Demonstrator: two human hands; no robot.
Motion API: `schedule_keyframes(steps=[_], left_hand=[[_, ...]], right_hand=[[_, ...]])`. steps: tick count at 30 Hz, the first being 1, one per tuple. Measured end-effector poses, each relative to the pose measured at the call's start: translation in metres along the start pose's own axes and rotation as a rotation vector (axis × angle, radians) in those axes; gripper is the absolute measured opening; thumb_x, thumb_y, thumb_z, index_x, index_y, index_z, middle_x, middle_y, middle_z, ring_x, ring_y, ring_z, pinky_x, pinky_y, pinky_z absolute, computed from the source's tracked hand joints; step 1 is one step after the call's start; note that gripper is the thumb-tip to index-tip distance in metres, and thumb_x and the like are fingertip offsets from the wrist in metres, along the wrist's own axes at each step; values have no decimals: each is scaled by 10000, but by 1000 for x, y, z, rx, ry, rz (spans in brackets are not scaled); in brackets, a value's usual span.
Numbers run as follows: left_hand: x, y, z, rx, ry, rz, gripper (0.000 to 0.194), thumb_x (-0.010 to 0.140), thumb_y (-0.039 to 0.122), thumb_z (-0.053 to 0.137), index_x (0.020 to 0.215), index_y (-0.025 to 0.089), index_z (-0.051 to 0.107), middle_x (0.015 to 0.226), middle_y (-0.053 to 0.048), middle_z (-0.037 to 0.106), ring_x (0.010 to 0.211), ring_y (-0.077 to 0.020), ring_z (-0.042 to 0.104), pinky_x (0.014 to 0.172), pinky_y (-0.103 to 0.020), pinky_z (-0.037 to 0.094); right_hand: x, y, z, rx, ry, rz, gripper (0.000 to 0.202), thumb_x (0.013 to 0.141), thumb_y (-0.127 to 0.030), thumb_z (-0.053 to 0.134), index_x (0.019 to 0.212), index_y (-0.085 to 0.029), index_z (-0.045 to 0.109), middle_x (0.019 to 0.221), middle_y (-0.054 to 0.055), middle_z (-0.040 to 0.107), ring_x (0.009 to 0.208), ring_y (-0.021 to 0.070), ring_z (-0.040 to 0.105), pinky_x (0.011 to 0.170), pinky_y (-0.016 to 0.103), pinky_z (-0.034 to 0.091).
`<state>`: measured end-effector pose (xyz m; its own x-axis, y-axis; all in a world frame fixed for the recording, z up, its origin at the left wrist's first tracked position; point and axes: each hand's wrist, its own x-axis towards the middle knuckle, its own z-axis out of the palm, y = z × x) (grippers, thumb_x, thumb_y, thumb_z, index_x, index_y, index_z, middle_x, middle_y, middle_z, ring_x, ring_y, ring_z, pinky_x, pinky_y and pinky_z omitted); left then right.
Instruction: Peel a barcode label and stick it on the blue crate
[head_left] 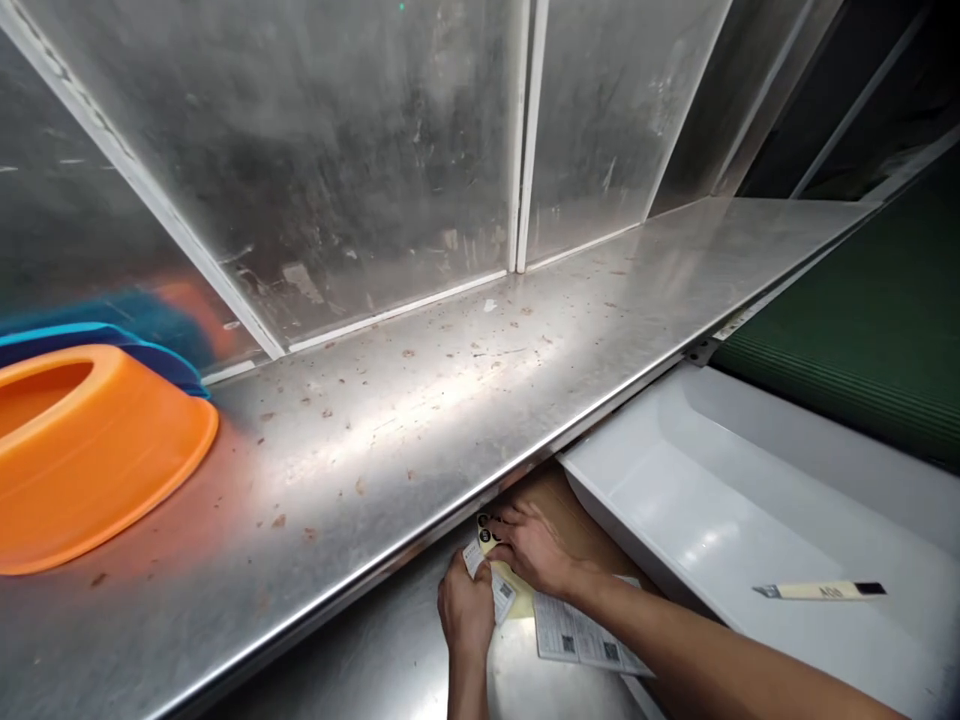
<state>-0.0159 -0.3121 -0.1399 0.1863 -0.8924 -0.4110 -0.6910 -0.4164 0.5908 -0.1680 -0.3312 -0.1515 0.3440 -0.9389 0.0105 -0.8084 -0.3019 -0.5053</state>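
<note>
My left hand [466, 603] grips a small white printed card [502, 592], its thumb bent over the card's edge. Close beside it, the fingers of my right hand [531, 545] press on a yellowish sheet with round black stickers [485, 530]. The fingertips partly cover that sheet, and whether they pinch it is hard to see. More pale yellow backing [519, 600] shows under both hands. Beneath my right forearm lie printed white sheets with square codes [577, 640], partly hidden by the arm.
An orange funnel-shaped plastic piece [112, 450] sits at the left on a steel shelf [420, 420], a blue one behind it. On the right, a white tray [675, 470] holds a cutter knife [821, 591]. Beyond it is a green conveyor belt [862, 320]. Brown cardboard [574, 510] lies beside the tray.
</note>
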Motion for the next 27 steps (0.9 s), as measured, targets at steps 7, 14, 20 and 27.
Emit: schedule_keyframes(steps=[7,14,20,27], left_hand=[[-13,11,6,65,8,-80,378,921,198,470,1271,120,589,1156,-180,725,1081,-317,674,867,-369,465],[-12,15,6,58,8,-96,455,910,275,480,1357,269,569,1171,-126,732,1072,-321,680,834,-382,467],[-5,21,5,68,16,-102,411,907,295,473,1283,279,637,1166,-145,732,1064,-348,678,800,-400,467],[-9,26,5,117,55,-134,334,936,405,439,1139,286,677,1041,-133,759,979,-347,695,720,-387,454]], right_hand=[[8,1,16,74,48,53,226,913,-347,704,1131,-321,759,1246,-24,706,1174,287,551,1018,436,394],[8,5,17,144,77,75,208,911,-314,687,1098,-285,775,1207,1,726,1179,260,562,1033,395,392],[13,5,9,189,61,70,218,931,-295,600,1029,-282,795,1132,14,750,1116,259,590,1010,403,403],[15,5,3,242,36,83,159,865,-311,693,969,-251,797,1080,20,761,1105,259,602,993,402,420]])
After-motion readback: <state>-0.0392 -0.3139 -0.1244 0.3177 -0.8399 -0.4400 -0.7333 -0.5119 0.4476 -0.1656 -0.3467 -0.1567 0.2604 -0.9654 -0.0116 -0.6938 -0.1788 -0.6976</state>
